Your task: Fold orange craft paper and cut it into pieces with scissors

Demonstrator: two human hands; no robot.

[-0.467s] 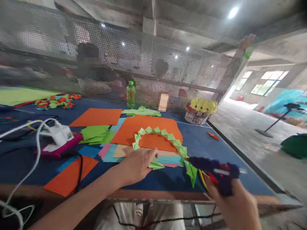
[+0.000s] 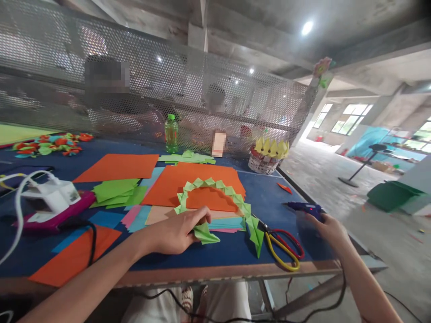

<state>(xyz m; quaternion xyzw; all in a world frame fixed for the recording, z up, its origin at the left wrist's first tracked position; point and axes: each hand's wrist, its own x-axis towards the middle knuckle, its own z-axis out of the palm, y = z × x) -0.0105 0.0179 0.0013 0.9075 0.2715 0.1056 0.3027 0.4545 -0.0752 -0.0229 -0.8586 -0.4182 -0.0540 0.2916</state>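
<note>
My left hand (image 2: 177,229) is closed on a light green folded paper piece (image 2: 206,235) in front of the paper stack. From beside that hand a curved chain of green folded paper points (image 2: 210,181) arches over the orange sheets and comes down on the right in a loose pointed end. Far to the right, my right hand (image 2: 328,229) is wrapped round a dark blue glue gun (image 2: 305,208), its nozzle pointing left over the table. Scissors (image 2: 283,251) with one red and one yellow handle lie between the chain's end and my right hand.
Orange sheets (image 2: 117,167) and green sheets (image 2: 116,193) lie at left, near a magenta power strip (image 2: 60,215) with white plugs. At the back stand a green bottle (image 2: 171,137) and a white tub (image 2: 262,165) with a yellow paper crown. Behind rises a perforated metal screen (image 2: 188,80).
My right hand has drawn the glue gun away from the chain, up and to the right, uncovering the scissors. My left hand keeps its hold on the folded paper. The view has turned right.
</note>
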